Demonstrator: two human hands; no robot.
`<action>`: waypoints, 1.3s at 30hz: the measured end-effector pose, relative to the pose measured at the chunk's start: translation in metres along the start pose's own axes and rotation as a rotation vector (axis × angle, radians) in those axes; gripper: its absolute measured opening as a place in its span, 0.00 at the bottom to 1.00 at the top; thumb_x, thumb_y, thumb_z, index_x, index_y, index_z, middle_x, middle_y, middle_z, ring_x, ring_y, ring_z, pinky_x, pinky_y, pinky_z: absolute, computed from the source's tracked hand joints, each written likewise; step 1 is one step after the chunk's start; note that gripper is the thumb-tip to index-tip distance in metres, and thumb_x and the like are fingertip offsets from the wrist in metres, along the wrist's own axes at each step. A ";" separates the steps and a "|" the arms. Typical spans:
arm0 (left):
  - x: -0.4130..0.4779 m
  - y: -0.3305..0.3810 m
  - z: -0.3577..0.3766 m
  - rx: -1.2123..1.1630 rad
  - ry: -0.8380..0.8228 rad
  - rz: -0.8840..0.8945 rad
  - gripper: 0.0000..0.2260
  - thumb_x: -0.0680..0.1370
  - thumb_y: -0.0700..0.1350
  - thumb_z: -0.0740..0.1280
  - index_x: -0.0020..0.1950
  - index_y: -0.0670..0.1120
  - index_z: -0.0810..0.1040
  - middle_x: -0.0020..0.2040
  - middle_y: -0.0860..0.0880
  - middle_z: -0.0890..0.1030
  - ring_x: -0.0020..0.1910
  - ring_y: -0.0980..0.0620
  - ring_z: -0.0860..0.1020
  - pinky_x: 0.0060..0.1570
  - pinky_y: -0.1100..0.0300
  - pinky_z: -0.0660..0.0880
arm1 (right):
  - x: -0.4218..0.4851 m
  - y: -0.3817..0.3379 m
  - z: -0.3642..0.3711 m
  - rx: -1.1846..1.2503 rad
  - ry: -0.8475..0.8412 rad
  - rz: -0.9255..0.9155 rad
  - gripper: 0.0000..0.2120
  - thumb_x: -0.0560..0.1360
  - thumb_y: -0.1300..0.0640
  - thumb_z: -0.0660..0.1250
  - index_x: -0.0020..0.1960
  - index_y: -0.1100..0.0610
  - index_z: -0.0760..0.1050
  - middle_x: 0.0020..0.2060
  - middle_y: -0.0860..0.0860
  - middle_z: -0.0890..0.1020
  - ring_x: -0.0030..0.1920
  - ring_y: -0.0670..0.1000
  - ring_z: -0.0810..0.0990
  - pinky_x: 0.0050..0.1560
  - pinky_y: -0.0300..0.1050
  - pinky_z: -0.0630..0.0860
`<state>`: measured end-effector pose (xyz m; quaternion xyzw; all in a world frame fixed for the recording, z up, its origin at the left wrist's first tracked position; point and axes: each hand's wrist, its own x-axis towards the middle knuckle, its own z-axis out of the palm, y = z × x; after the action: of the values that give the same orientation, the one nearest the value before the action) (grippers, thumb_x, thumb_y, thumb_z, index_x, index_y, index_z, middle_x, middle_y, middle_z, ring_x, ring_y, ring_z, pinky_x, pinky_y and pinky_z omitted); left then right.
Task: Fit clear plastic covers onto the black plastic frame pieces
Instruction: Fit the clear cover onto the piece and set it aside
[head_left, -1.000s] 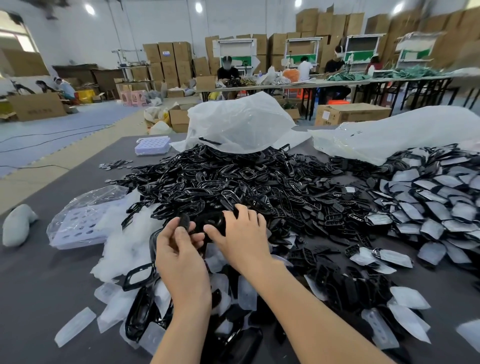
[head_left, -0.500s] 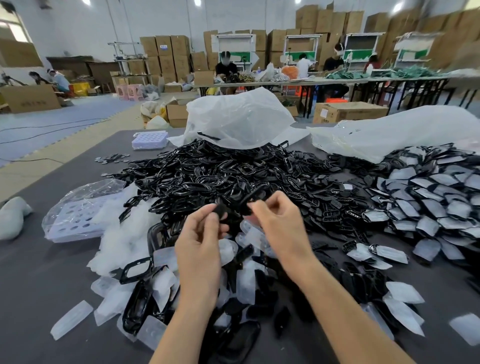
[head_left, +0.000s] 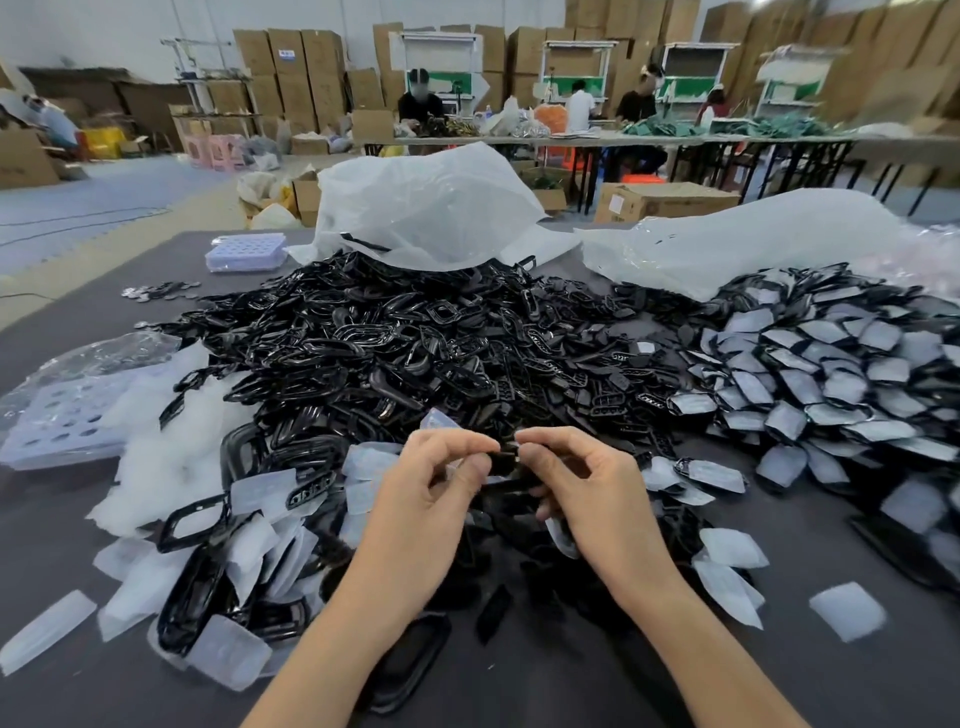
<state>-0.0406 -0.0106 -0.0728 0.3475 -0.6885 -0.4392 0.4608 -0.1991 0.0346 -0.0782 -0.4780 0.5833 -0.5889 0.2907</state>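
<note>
**At the table's near edge: one frame in hand, a heap left to cover**

Close to the body, the left hand (head_left: 423, 499) and right hand (head_left: 597, 493) meet fingertip to fingertip. Each pinches an end of a small black frame piece (head_left: 503, 460) between thumb and forefinger, just above the table (head_left: 67, 561). A clear cover (head_left: 439, 419) pokes up behind the left fingers; whether it is seated on the frame cannot be told. Loose clear covers (head_left: 260, 540) lie scattered round the wrists, mixed with a few larger frames.

Judging by the heaps, the job is partly done. To the right, a wide spread of covered pieces (head_left: 810, 374) lies overlapping. Straight ahead, a big mound of bare black frames (head_left: 374, 343) waits, so much looks left to do.

As for containers, a perforated tray (head_left: 57, 415) sits inside a clear bag at left, its holes seemingly empty. Farther off, a smaller perforated tray (head_left: 247, 251) stands near the table's far corner, its contents unreadable. Behind the bare mound a white plastic bag (head_left: 426, 208) lies open, with frames spilling at its mouth. A second bag (head_left: 753, 234) lies behind the covered spread, and what it holds is hidden. Beyond the table sits a cardboard box (head_left: 665, 200), its contents unseen.
</note>
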 end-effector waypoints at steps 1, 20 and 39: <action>0.000 -0.001 0.002 0.016 -0.030 -0.015 0.11 0.80 0.39 0.67 0.49 0.57 0.83 0.55 0.55 0.80 0.54 0.62 0.79 0.53 0.69 0.74 | 0.000 0.000 0.000 0.013 -0.012 -0.004 0.07 0.79 0.51 0.71 0.50 0.39 0.84 0.42 0.46 0.87 0.31 0.46 0.81 0.34 0.36 0.77; 0.001 -0.008 0.006 -0.009 -0.022 -0.144 0.10 0.82 0.43 0.66 0.54 0.60 0.79 0.44 0.57 0.83 0.40 0.55 0.85 0.40 0.69 0.77 | -0.004 0.001 -0.003 0.111 -0.080 0.058 0.11 0.81 0.54 0.69 0.52 0.37 0.84 0.40 0.47 0.87 0.30 0.40 0.80 0.28 0.28 0.71; -0.008 -0.017 0.008 0.761 -0.172 0.250 0.08 0.81 0.50 0.65 0.59 0.55 0.79 0.52 0.62 0.78 0.52 0.58 0.75 0.55 0.61 0.70 | 0.013 0.008 -0.040 0.043 0.241 0.015 0.06 0.80 0.57 0.70 0.49 0.46 0.81 0.37 0.46 0.87 0.36 0.44 0.85 0.37 0.33 0.79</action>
<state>-0.0438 -0.0071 -0.0924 0.3686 -0.8748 -0.1214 0.2900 -0.2416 0.0378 -0.0773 -0.3930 0.6049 -0.6521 0.2331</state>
